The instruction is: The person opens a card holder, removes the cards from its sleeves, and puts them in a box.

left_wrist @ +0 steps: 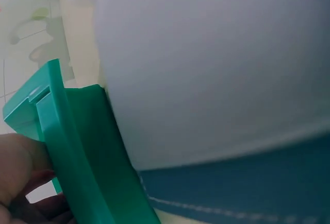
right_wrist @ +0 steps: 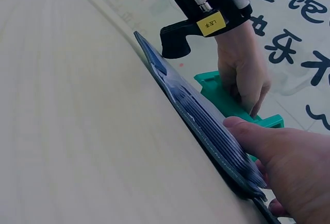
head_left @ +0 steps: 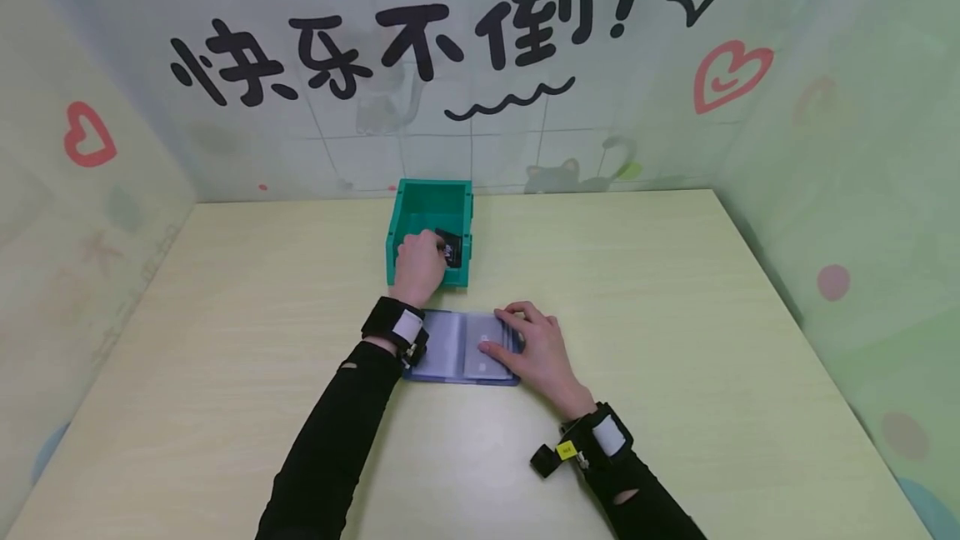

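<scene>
An open card holder (head_left: 442, 361) with a dark blue cover and clear plastic sleeves lies on the table. My right hand (head_left: 542, 354) grips its right side; in the right wrist view the thumb (right_wrist: 247, 131) presses on the stacked sleeves while fingers go round the edge. My left hand (head_left: 420, 263) reaches into a green bin (head_left: 431, 190) behind the holder, fingers pointing down. Right at those fingertips is a black card (head_left: 453, 250) with light markings. I cannot tell whether the left hand pinches it. The holder fills much of the left wrist view, up close.
The pale wooden table (head_left: 675, 298) extends to both sides. A printed backdrop (head_left: 337, 140) stands behind it, close behind the bin, and side panels flank the table. Each wrist wears a black strap with a camera (head_left: 546, 461).
</scene>
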Available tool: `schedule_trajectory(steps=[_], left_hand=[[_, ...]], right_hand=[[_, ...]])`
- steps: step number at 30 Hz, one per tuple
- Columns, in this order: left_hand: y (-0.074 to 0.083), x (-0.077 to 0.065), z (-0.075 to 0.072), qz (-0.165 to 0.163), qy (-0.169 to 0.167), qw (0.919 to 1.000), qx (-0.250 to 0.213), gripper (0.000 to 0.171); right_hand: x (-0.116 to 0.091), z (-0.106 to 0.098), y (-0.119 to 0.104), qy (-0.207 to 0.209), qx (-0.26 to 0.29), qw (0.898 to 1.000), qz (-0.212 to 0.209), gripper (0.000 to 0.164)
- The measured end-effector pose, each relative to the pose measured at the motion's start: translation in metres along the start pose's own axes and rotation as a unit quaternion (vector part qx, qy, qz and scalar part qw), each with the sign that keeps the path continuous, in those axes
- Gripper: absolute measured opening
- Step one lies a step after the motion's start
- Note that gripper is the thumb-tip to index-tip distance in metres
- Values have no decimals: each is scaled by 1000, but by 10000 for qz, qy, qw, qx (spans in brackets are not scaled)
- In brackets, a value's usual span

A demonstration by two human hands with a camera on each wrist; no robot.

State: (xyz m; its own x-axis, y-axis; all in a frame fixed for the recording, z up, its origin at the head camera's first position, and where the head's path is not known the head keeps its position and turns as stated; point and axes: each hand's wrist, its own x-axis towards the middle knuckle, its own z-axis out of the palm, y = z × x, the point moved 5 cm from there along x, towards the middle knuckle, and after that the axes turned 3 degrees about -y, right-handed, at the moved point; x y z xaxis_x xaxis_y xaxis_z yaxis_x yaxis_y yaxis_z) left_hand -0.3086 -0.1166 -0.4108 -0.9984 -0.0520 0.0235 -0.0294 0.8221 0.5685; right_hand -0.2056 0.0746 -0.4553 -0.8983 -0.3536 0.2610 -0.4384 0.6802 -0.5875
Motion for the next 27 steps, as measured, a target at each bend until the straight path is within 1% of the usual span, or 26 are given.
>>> schedule_trajectory(steps=[5,10,13,23,27], left_hand=[[0,-3,1,-1,-233,9995,220,20],[1,-5,1,5,-414,9983,419,24],[1,-6,1,-16,-480,9978,457,26],[-1,-6,2,-78,-508,9971,564,21],[1,-8,1,5,-385,9975,591,28]], right_hand=[[0,0,0,11,-28,10000,13,55],[0,0,-1,31,-5,10000,4,54],[0,1,0,16,28,10000,20,55],[0,1,0,62,10,10000,-41,54],[0,1,1,75,19,10000,-56,54]])
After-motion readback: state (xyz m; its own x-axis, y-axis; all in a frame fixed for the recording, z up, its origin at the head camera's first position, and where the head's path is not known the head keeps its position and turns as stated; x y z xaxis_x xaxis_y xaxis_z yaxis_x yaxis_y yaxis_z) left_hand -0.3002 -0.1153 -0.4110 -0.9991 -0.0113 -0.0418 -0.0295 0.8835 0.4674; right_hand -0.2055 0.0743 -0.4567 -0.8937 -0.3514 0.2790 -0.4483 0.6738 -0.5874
